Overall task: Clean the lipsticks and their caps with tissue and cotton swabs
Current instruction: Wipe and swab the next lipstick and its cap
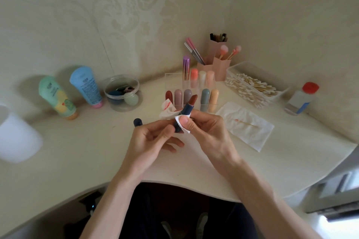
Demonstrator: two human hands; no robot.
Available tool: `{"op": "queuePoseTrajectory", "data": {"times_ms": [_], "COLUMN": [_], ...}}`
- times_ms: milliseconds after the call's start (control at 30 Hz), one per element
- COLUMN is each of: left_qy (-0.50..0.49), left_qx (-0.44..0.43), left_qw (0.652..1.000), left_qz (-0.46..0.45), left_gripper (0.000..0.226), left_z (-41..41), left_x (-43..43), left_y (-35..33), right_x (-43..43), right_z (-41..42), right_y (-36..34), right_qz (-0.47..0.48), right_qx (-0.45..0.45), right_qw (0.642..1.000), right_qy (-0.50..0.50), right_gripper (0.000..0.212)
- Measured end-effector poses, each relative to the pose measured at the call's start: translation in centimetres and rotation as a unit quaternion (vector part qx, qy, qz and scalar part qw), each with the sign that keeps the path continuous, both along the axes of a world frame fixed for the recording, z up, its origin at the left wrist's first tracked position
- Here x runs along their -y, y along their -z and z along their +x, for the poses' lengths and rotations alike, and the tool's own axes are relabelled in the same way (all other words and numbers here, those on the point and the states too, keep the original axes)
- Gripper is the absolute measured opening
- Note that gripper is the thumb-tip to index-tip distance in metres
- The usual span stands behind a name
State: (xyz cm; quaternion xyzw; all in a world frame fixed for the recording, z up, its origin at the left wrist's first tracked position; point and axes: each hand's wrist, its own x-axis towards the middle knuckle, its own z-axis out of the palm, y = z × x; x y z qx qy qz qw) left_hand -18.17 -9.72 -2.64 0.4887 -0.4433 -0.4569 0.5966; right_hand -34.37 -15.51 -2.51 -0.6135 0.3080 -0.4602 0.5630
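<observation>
Head view over a cream desk [194,165]; L hand [153,136] pinches the base of a dark-blue lipstick [185,111] w/ thumb & curled fingers; R hand [206,132] pinches a small tissue piece [179,122] round the tube, thumb on top; brown-red bullet out, tilted up-right; cap [138,122] sits on desk just left of hands; bare desk from hands to curved front edge; flat tissue [252,137] w/ swab [246,123] lies right; clear organiser [171,81] just behind.

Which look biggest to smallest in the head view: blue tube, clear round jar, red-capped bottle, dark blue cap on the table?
1. blue tube and clear round jar: too alike to rank.
2. red-capped bottle.
3. dark blue cap, clearly smallest.
</observation>
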Motion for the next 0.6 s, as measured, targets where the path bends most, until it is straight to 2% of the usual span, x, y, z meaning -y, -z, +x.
{"op": "queuePoseTrajectory", "data": {"times_ms": [67,267,400,500,600], "left_qy": [0.016,-0.065,-0.063,-0.027,-0.045], "left_qx": [0.008,0.021,0.033,0.022,0.027], "left_qw": [1.0,0.997,0.997,0.999,0.998], "left_qz": [0.006,-0.025,-0.036,-0.031,-0.039], "left_gripper": [0.024,0.019,0.02,0.022,0.021], "left_z": [-0.02,-0.22,-0.38,-0.33,-0.45], "left_x": [-0.04,0.09,-0.11,-0.05,-0.08], "left_y": [-0.01,0.22,0.14,-0.01,0.06], "right_x": [-0.06,-0.06,-0.32,-0.07,0.09], "right_z": [-0.08,0.34,0.6,0.67,0.69], "right_y": [-0.13,-0.04,0.01,0.33,0.23], "right_qz": [-0.002,-0.012,-0.033,-0.02,-0.009], "right_qx": [-0.002,-0.011,-0.01,0.012,0.024], "right_qw": [1.0,1.0,0.999,0.999,0.999], "right_qy": [0.009,0.023,0.042,0.037,0.02], "right_gripper": [0.023,0.019,0.018,0.025,0.035]}}
